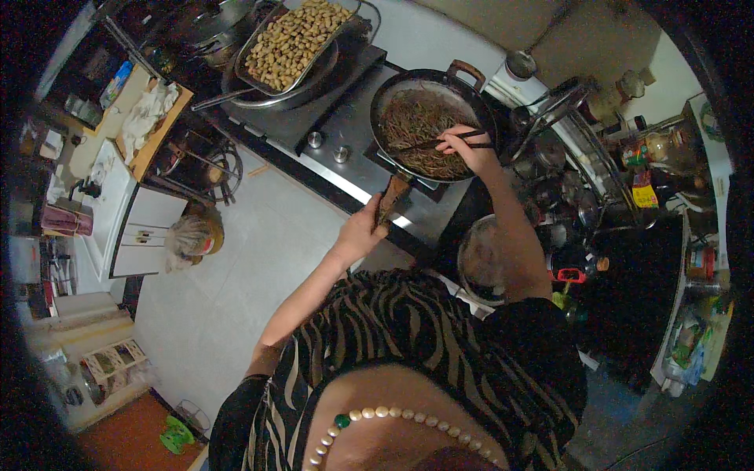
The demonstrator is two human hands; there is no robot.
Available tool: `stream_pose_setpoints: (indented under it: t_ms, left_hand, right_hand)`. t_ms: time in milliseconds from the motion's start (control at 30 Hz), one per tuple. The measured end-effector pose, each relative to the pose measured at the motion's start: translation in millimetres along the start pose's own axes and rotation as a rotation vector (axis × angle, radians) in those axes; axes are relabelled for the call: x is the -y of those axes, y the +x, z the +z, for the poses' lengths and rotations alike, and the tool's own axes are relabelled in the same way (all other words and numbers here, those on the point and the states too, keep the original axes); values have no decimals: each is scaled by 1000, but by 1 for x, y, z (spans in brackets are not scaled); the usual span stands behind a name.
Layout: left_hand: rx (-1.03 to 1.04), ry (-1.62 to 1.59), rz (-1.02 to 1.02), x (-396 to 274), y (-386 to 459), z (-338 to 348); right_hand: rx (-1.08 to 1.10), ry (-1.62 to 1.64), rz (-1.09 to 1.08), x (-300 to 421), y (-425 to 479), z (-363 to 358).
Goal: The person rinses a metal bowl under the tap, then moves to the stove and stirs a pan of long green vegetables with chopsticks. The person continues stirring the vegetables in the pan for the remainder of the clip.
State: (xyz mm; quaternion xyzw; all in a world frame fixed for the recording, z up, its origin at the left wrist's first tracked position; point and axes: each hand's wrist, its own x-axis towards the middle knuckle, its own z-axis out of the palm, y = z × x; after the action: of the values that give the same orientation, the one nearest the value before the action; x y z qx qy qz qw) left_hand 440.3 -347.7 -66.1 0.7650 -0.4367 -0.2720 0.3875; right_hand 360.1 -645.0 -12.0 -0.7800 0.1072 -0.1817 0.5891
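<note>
My left hand (363,231) is wrapped around the wooden handle (393,197) of a dark frying pan (377,126) on the stove. Brown, thin, stringy food (421,118) covers much of the pan's inside. My right hand (469,148) reaches over the pan and grips dark chopsticks (427,145), whose tips are down in the food. A second, short wooden handle (467,73) sticks up from the pan's far rim.
Peanuts in their shells (294,44) fill a wire basket (240,65) resting over a wide pan (265,103) at the back left. Two knobs (340,154) sit on the steel stove top (330,176). A large round pot (480,259) stands by my right forearm. Jars and packets crowd the right side.
</note>
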Motion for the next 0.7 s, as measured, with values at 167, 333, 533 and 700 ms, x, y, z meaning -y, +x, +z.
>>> stream_pose_setpoints:
  t_ms: [167,333,533,700]
  left_hand:
    - [-5,31,9,5,0,2]
    - [61,14,-108,-5,1,-4]
    - [54,25,-80,-7,0,-5]
    - [23,6,-70,-8,-1,-5]
  right_hand:
    - [6,-113,-176,2,-2,-30]
    - [94,-16,251,23,9,-14]
    - [46,-305,-223,-25,0,22]
    - [60,-576,-449,-27,0,40]
